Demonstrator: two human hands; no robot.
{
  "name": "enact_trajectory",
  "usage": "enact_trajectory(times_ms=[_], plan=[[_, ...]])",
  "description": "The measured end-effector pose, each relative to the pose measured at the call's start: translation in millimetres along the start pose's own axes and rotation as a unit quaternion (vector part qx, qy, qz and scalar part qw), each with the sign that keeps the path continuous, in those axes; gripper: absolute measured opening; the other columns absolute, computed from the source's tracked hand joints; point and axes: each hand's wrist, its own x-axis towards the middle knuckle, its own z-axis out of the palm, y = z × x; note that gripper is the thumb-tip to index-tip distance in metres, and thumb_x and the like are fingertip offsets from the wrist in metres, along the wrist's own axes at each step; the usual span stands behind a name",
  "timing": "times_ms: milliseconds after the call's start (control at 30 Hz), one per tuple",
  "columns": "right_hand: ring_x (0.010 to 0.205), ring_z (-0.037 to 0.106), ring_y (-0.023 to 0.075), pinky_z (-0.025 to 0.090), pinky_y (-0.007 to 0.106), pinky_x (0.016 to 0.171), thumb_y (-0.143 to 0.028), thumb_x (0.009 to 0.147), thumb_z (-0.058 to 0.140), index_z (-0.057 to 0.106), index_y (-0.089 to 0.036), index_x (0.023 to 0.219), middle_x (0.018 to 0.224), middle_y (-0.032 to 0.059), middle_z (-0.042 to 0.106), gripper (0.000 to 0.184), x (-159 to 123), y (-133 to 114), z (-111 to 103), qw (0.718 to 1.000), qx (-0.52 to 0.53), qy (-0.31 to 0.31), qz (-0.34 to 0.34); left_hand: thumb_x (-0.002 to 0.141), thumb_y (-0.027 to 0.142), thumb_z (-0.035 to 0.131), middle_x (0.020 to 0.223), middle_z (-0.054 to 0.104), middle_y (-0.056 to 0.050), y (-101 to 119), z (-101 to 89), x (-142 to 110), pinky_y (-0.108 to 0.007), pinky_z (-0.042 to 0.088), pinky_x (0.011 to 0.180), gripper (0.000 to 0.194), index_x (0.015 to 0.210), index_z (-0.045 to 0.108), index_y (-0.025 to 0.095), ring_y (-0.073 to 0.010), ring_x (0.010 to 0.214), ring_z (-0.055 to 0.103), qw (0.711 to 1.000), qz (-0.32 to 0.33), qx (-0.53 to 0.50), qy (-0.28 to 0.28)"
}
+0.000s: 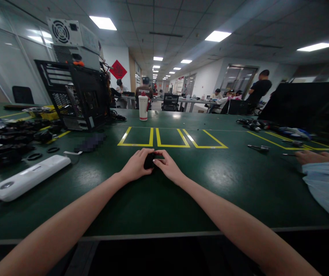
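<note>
Between my two hands is a small black object [149, 161], too dark and too far covered by fingers to name its kind. My left hand [136, 165] is closed around its left side, with the thumb at the near edge. Thumb and fingertips of my right hand [166, 165] pinch at its right edge. Both hands rest low over the green table [181, 199], just in front of yellow tape outlines [172, 145].
A white power strip [32, 177] lies at left, near black rings [34, 156] and dark parts. Behind stand a black computer case [80, 96] with power supplies [72, 32] on top, and a white cup [143, 108]. At right, a co-worker's sleeved arm [325, 180] reaches in by a metal tool [258, 148].
</note>
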Motion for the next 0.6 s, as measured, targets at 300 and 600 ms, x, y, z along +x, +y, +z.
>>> enact_trajectory(times_ms=[300,600], plan=[[0.103,0.049,0.0166,0.040,0.036,0.091,-0.025,0.075,0.052,0.046,-0.021,0.100,0.107,0.0030,0.050,0.026,-0.8,3.7,0.7,1.000,0.012,-0.008,0.012,0.062,0.021,0.063,0.111,0.047,-0.006,0.1,-0.1,-0.2,-0.039,0.040,0.086,0.061,0.115,0.035,0.021,-0.0230,0.101,0.047,1.000,-0.005,-0.004,-0.002],[0.103,0.050,0.0167,0.040,0.038,0.092,-0.021,0.074,0.053,0.047,-0.022,0.099,0.107,0.0019,0.049,0.026,-4.7,-4.3,-1.0,1.000,0.008,-0.011,0.009,0.062,0.022,0.064,0.111,0.047,-0.007,-0.6,0.1,0.4,-0.040,0.040,0.086,0.062,0.116,0.035,0.020,-0.0238,0.101,0.047,1.000,-0.005,-0.003,-0.007]])
